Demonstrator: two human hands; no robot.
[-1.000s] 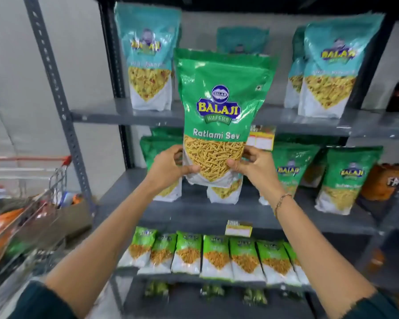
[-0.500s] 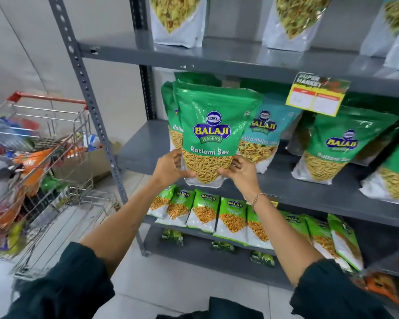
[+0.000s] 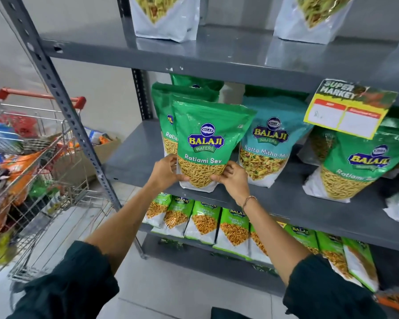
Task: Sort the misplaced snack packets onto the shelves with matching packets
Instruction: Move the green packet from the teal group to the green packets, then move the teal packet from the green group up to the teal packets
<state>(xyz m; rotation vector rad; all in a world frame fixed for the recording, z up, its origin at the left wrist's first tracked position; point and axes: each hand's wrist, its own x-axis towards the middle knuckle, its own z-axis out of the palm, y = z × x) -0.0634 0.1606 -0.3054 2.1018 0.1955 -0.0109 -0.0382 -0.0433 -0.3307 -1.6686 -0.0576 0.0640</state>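
Gripping the lower corners of a green Ratlami Sev packet (image 3: 207, 143), both hands are closed on it: the left hand (image 3: 165, 172) pinches the lower left edge with thumb in front and fingers curled behind, and the right hand (image 3: 234, 177) pinches the lower right edge in the same way. A thin bracelet (image 3: 249, 200) circles the right wrist; dark sleeves (image 3: 74, 282) are pushed up both forearms. The packet stands upright with its white base at the front edge of the middle shelf (image 3: 286, 199), whether resting on it or just above it cannot be told. Directly behind it, partly covered, stand further green packets of the same kind (image 3: 165, 109). Just beside it on the right stands a teal packet (image 3: 272, 143), its lower left corner behind the right hand. Farther right on the same shelf leans another green Ratlami Sev packet (image 3: 355, 166). A yellow price tag (image 3: 348, 111) hangs from the edge of the upper shelf (image 3: 217, 56), which carries packets with white bases (image 3: 166, 19). On the lower shelf, a row of small light-green packets (image 3: 203, 224) leans forward. At far left, apart from the rack's perforated grey post (image 3: 62, 107), stands a wire shopping cart (image 3: 32, 162) with a red handle, filled with mixed packets.
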